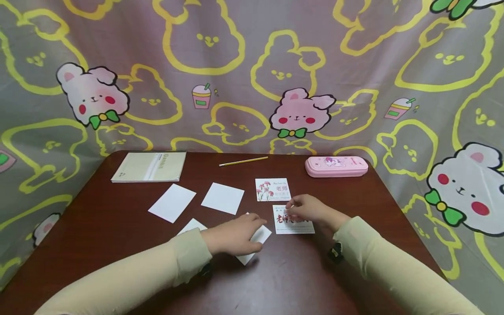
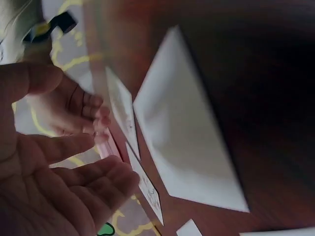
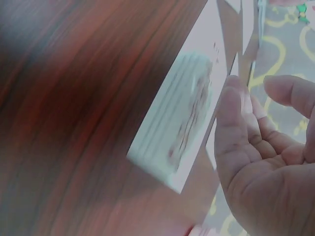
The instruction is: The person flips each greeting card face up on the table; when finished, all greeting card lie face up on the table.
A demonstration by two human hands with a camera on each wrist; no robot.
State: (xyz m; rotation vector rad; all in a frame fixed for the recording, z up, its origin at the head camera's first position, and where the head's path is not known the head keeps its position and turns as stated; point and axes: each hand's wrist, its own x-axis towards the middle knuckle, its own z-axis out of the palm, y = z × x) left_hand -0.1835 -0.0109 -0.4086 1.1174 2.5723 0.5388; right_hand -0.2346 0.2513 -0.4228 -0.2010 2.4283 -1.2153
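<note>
My left hand (image 1: 238, 234) hovers over a blank white card (image 1: 263, 235) lying askew on the table. In the left wrist view the fingers (image 2: 93, 184) are relaxed with nothing between them, and the white card (image 2: 182, 132) lies beyond. My right hand (image 1: 311, 208) is above a card with red characters (image 1: 295, 227), overlapping its upper part in the head view. Its thumb and bent fingers stand apart in the right wrist view, holding nothing, beside the printed card (image 3: 172, 113). Just behind is a card with pink flowers (image 1: 272, 190).
More blank white cards (image 1: 222, 198) lie to the left, one partly hidden by my left arm. A notebook (image 1: 147, 166) lies at the back left, a pencil (image 1: 244, 161) at the back middle and a pink pencil case (image 1: 336, 166) at the back right. A patterned curtain (image 1: 232, 87) hangs behind the table.
</note>
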